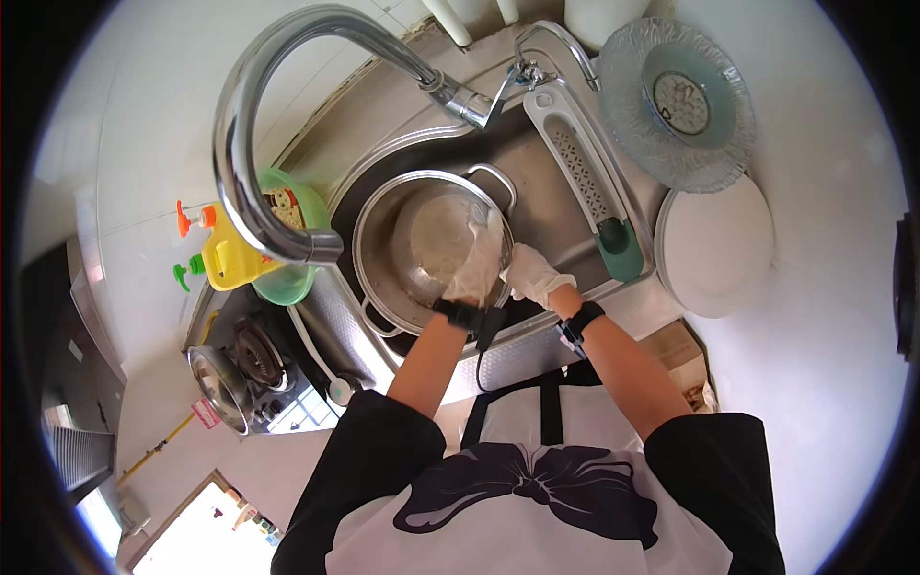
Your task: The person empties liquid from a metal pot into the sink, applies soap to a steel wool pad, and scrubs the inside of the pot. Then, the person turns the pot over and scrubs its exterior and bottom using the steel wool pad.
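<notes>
A two-handled stainless steel pot (392,215) stands in the steel sink, with a little cloudy water at its bottom. My left hand (480,255), in a thin translucent glove, reaches inside against the pot's near right wall. Something shiny shows at its fingertips, too blurred to name; whether the hand holds it is unclear. From outside, my gloved right hand (535,277) grips the pot's rim on the right. One loop handle (499,180) points to the upper right, the other to the lower left.
A large chrome faucet (230,144) arches over the left side. A slotted grey-and-green strainer (582,172) lines the sink's right side. Beyond it are a glass bowl (625,115) and stacked white plates (719,251). Yellow pump bottles (226,251) stand left, near a hob (287,402).
</notes>
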{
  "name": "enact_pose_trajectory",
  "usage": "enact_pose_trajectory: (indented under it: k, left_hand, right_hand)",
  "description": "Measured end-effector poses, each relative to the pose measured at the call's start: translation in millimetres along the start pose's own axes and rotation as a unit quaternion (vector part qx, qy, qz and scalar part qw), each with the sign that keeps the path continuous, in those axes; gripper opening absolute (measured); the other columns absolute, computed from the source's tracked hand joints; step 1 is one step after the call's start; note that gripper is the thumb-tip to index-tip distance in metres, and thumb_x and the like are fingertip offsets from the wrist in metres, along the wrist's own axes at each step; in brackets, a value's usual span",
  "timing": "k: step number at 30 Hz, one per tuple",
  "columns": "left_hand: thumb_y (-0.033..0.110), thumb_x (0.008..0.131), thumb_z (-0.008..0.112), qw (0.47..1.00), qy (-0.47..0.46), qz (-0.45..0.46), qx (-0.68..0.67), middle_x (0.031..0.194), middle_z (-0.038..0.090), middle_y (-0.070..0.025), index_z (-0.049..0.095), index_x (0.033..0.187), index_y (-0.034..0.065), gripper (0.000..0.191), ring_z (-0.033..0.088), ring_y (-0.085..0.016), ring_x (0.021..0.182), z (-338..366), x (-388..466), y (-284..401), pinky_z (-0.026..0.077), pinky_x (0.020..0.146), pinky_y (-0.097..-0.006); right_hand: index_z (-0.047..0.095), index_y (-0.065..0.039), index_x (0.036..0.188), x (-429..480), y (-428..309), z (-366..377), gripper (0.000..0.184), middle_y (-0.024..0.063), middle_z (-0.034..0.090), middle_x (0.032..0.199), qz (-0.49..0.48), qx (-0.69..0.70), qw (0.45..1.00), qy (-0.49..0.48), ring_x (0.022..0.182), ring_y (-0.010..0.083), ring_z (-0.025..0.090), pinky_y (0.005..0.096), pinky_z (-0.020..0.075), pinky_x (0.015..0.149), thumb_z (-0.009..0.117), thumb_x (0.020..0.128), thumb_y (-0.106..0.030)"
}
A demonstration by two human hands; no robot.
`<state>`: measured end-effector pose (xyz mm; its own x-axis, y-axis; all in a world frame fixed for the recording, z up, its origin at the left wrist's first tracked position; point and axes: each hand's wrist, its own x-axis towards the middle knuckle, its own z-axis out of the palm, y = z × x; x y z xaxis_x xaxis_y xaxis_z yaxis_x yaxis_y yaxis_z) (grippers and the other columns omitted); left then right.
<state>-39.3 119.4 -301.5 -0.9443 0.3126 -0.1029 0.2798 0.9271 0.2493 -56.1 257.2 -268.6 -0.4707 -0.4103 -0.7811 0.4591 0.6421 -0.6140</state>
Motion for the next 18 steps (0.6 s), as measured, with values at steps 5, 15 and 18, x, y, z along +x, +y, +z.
enact_pose_trajectory:
  k: [5, 15, 18]
  left_hand:
    - [0.007, 0.076, 0.060, 0.839, 0.146, -0.369, -0.372, 0.111, 0.044, -0.0343, 0.033, 0.125, -0.0093, 0.058, 0.043, -0.048, 0.109, 18.9, -5.1, -29.7, 0.031, 0.098, -0.0564]
    - [0.002, 0.081, 0.065, 0.887, 0.097, -0.258, -0.372, 0.144, 0.013, -0.0358, 0.030, 0.142, 0.0152, 0.072, 0.027, -0.048, 0.132, -47.5, 36.9, 8.8, 0.031, 0.107, -0.0440]
    - [-0.002, 0.080, 0.061, 0.917, -0.004, -0.135, -0.374, 0.140, 0.030, -0.0257, 0.038, 0.139, 0.0168, 0.065, 0.038, -0.040, 0.126, -97.8, 12.9, 22.1, 0.035, 0.105, -0.0395]
  right_hand:
    - [0.059, 0.013, 0.091, -0.3, -18.7, 35.2, 0.020, 0.0282, 0.063, 0.071, -0.069, 0.059, 0.996, 0.014, 0.062, 0.0365, 0.066, 0.0431, 0.0532, 0.054, 0.051, 0.078, 0.000]
    - [0.063, 0.010, 0.089, 6.4, -10.3, 33.8, 0.022, 0.0275, 0.064, 0.074, -0.114, 0.027, 0.992, 0.052, 0.071, 0.0370, 0.067, 0.0402, 0.0548, 0.063, 0.058, 0.079, -0.009]
    - [0.060, 0.011, 0.092, 24.9, 6.8, 30.5, 0.027, 0.0226, 0.065, 0.075, -0.065, 0.030, 0.997, -0.010, 0.061, 0.0314, 0.067, 0.0376, 0.0544, 0.050, 0.059, 0.081, -0.014]
